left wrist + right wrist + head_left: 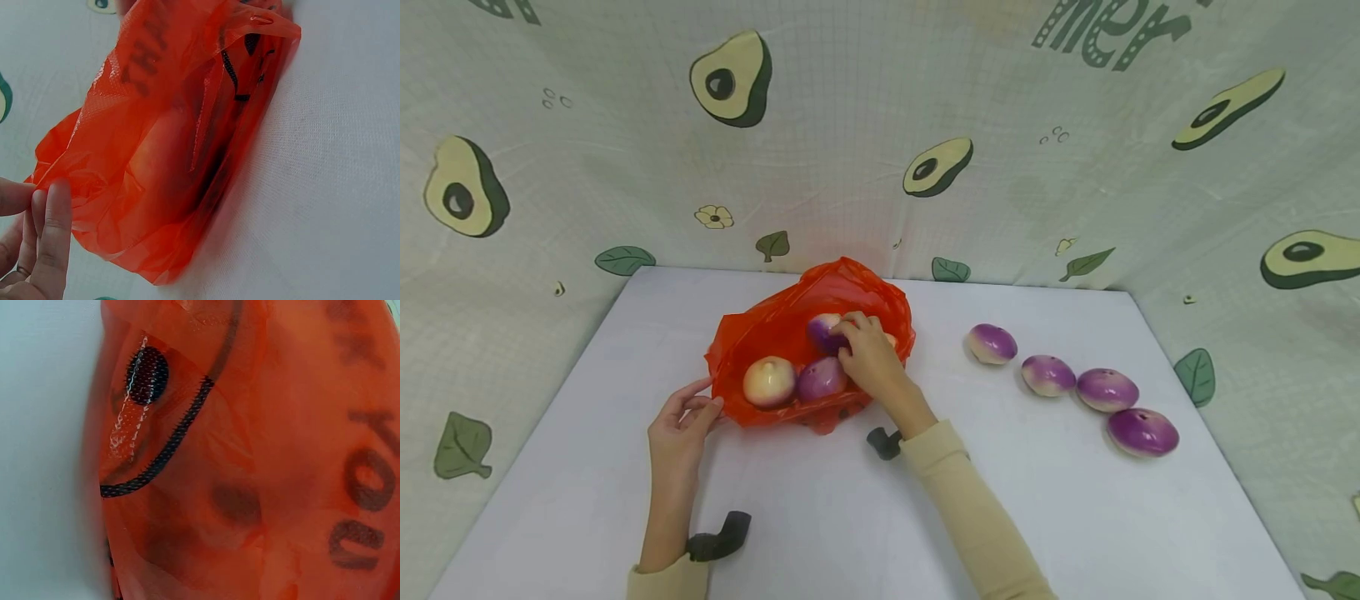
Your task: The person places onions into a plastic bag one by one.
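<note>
On the white table an orange-red plastic bag (737,333) lies with its mouth spread towards me. Inside it are a pale onion (770,382), a purple onion (822,379) and a purple-and-white onion (824,332). My left hand (681,421) pinches the left edge of the bag's mouth between thumb and fingers; the left wrist view shows this pinch on the plastic film (94,181). Reaching into the bag, my right hand (872,354) has its fingers curled on the purple-and-white onion. Another pale thing behind that hand is mostly hidden. The right wrist view shows only the bag's printed outside (294,456).
To the right of the bag, several purple onions lie in a slanting row, from the nearest-to-bag onion (992,343) to the frontmost onion (1142,432). A cloth printed with avocados (940,167) hangs behind the table (820,525). Dark wrist-camera mounts (721,537) show at both wrists.
</note>
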Motion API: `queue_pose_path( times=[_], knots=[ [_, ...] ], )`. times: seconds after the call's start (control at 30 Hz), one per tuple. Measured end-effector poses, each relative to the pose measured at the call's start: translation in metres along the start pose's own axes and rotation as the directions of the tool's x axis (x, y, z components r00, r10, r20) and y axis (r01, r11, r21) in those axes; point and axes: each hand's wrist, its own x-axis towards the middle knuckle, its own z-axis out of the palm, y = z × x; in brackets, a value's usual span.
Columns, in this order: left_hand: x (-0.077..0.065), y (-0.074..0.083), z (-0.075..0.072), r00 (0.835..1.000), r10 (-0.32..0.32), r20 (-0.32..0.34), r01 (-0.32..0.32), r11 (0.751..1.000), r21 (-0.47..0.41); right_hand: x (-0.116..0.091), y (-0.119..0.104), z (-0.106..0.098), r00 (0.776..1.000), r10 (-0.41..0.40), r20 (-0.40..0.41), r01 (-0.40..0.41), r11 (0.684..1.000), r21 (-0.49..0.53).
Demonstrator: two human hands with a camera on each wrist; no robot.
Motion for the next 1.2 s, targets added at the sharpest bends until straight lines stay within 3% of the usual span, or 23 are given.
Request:
queue_pose_path(
  times=[0.17,0.33,1.07,1.2],
  knots=[
    [0.004,-0.007,0.001,1.000,-0.005,-0.023,0.005,1.000,-0.010,-0.001,0.000,-0.001,1.000,0.013,0.027,-0.013,1.000,-0.006],
    [0.005,-0.008,0.000,1.000,-0.003,-0.021,0.002,1.000,-0.008,-0.004,0.000,-0.003,1.000,0.016,-0.005,-0.016,1.000,-0.005],
    [0.005,-0.008,0.000,1.000,0.003,-0.023,-0.003,1.000,-0.019,-0.011,0.001,-0.018,0.997,-0.024,-0.076,0.022,0.999,-0.031],
    [0.001,-0.001,0.000,1.000,-0.003,-0.003,0.003,1.000,-0.005,-0.015,0.001,-0.021,0.996,-0.003,-0.094,0.005,1.000,0.022]
  ],
)
